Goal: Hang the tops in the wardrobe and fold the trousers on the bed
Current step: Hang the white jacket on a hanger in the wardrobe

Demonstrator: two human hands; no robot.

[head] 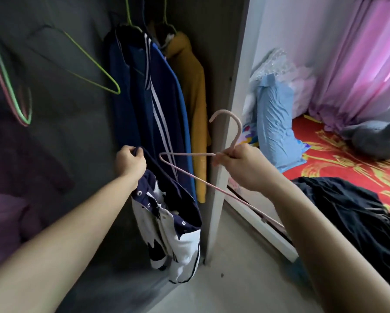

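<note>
My left hand [130,163] grips the collar edge of a navy and white top [173,224] with snap buttons, which hangs down in front of the open wardrobe. A pink wire hanger [212,181] is held at its neck by my right hand [241,164], hook up, its lower arm slanting down to the right beside the top. Inside the wardrobe hang a navy jacket with white stripes [153,105] and a mustard top [192,105]. A pile of dark clothes [352,215] lies on the bed at the right.
Empty green hangers [94,66] and a pink and green pair [13,96] hang at the left. Purple garments [6,195] sit at the far left. The wardrobe's white side panel [232,91] stands between wardrobe and red bedspread [338,163], with a blue pillow [275,123].
</note>
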